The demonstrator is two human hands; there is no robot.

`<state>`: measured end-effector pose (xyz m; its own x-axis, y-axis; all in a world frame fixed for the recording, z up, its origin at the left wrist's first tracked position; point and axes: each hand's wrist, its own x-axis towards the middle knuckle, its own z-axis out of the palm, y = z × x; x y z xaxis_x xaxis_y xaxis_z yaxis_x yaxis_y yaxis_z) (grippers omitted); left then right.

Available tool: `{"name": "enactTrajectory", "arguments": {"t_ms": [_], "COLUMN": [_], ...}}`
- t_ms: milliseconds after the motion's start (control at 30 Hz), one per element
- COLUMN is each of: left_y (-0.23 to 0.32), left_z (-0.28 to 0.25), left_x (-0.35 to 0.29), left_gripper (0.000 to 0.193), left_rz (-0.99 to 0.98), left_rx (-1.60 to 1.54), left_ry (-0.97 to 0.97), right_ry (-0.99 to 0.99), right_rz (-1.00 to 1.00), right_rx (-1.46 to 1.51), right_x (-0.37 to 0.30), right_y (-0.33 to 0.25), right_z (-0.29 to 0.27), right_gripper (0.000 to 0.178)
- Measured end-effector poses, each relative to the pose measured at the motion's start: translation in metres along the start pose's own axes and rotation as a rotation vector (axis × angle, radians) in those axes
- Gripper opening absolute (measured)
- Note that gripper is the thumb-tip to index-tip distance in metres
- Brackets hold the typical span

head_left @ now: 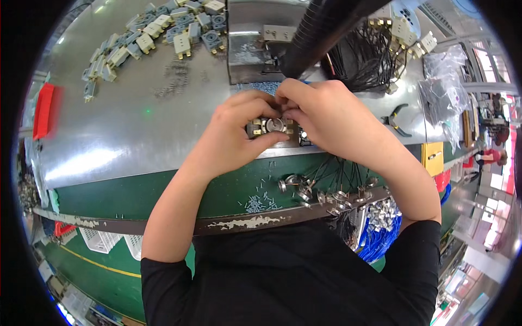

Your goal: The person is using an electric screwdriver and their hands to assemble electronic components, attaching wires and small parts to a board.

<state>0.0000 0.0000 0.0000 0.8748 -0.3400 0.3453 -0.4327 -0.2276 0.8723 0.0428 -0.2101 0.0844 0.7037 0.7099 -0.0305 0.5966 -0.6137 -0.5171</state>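
My left hand (232,120) is wrapped around a small switch-like block (274,125) with a round metal disc and brass-coloured terminals. Its thumb lies along the near side, and its fingers curl over the far side. Close against the block's far right edge, my right hand (318,107) is closed in a pinch. Whatever those fingertips hold is hidden. The block is at the metal worktop's near edge, in front of a metal fixture (247,54). Small blue parts (263,87) lie just beyond my fingers.
Grey and white blocks (145,42) crowd the far left beside loose springs (176,76). Black cables (361,60) lie at the far right near pliers (401,120). Screws (260,204) and wired metal discs (338,200) rest on the green strip. A dark pole (310,38) slants overhead.
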Motion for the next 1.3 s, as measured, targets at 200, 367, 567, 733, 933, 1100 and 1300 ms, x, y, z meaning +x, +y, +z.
{"name": "enactTrajectory", "arguments": {"t_ms": [200,367,567,733,933,1100,1300], "left_y": [0.003,-0.009,-0.005,-0.005,-0.002,-0.007,-0.011], "left_z": [0.011,0.013,0.014,0.016,0.018,0.017,0.012], "left_x": [-0.004,-0.009,-0.008,-0.013,-0.011,-0.010,-0.003], "left_gripper": [0.035,0.032,0.032,0.031,0.031,0.029,0.032], "left_rz": [-0.065,-0.034,-0.164,-0.086,-0.078,-0.078,-0.076], "left_rx": [0.049,-0.083,-0.097,-0.088,-0.044,-0.013,0.049], "left_ry": [0.040,0.048,-0.013,0.002,-0.002,0.017,-0.008], "right_ry": [0.108,0.071,-0.001,0.019,0.093,0.066,0.171], "right_rz": [-0.168,-0.123,-0.085,-0.001,-0.014,0.075,0.124], "right_rx": [0.113,-0.059,-0.168,-0.127,-0.132,-0.205,-0.111], "right_x": [0.003,0.003,0.000,-0.007,-0.018,-0.027,-0.027], "right_y": [0.016,0.009,0.013,0.018,0.017,0.004,0.009], "right_z": [0.009,0.008,0.010,0.016,0.026,0.023,0.031], "right_gripper": [0.020,0.020,0.018,0.020,0.016,0.016,0.013]}}
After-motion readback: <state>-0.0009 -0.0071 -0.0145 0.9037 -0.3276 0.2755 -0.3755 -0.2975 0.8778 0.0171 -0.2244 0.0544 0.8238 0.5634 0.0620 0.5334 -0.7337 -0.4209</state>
